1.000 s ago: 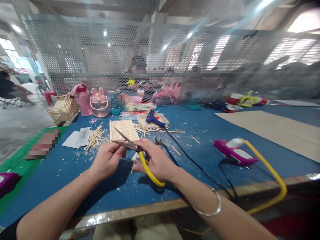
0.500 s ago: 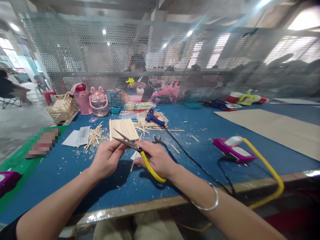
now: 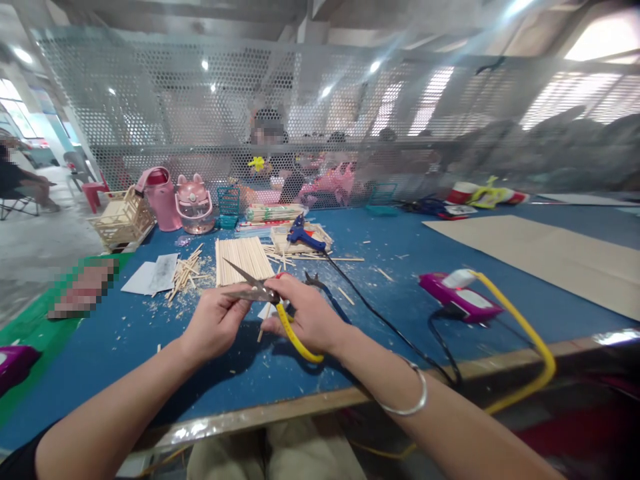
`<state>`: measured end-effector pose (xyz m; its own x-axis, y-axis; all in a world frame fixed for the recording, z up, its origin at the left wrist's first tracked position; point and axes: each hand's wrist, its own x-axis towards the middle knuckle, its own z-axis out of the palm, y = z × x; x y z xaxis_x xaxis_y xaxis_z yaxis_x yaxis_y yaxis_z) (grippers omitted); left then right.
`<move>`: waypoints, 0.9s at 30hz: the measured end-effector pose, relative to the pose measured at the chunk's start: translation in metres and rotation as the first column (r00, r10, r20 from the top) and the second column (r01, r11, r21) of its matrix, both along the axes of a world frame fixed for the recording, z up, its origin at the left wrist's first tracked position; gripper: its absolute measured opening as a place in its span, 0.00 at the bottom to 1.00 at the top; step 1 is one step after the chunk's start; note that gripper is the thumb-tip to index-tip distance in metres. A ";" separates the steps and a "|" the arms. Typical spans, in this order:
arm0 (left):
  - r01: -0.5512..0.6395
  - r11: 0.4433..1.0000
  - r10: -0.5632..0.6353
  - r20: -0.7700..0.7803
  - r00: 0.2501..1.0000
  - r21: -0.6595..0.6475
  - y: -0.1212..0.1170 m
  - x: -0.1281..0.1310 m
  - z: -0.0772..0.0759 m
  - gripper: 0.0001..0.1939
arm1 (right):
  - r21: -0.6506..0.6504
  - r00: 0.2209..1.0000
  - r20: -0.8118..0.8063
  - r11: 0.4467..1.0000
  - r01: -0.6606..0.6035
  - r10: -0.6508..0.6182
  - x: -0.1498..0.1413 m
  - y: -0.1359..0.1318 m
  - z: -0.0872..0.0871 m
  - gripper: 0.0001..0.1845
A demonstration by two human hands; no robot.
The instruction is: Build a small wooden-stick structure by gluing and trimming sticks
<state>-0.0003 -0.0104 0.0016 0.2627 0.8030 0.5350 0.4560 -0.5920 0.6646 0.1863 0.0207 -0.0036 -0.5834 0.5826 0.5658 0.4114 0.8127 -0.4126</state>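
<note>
My right hand (image 3: 313, 313) grips a pair of scissors (image 3: 257, 292) by the yellow handles, blades spread apart and pointing left. My left hand (image 3: 214, 325) is closed in a pinch right beside the lower blade; what lies between its fingertips is hidden. Just beyond the hands, a mat of pale wooden sticks (image 3: 243, 257) lies side by side on the blue table (image 3: 220, 387). Left of it sits a loose heap of short stick pieces (image 3: 186, 272). Pliers with dark blue handles (image 3: 330, 293) lie partly behind my right hand.
A blue glue gun (image 3: 305, 237) rests on a wooden stick frame, its black cord running right. A purple power strip (image 3: 457, 298) with a yellow cable lies to the right, near cardboard (image 3: 545, 257). Pink bottles (image 3: 163, 200) stand at the back before a perforated screen (image 3: 200, 120); people sit beyond.
The scissor blades have spread wider, the lower blade dropping toward my left fingertips. Both hands stay nearly in place, while the whole view has shifted slightly.
</note>
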 end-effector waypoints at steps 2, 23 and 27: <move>0.032 0.999 -0.032 -0.008 0.999 0.011 -0.001 0.001 0.000 0.15 | 0.028 0.999 -0.021 0.999 0.025 -0.024 -0.003 -0.003 0.000 0.31; 0.091 0.982 -0.040 0.283 0.958 -0.167 0.009 0.001 -0.007 0.08 | -0.114 1.000 -0.021 0.993 0.021 -0.023 0.000 0.006 0.005 0.25; 0.051 0.991 -0.027 0.190 0.981 -0.125 0.008 0.000 -0.007 0.08 | -0.073 1.000 -0.021 0.997 -0.004 0.003 -0.002 0.004 0.003 0.29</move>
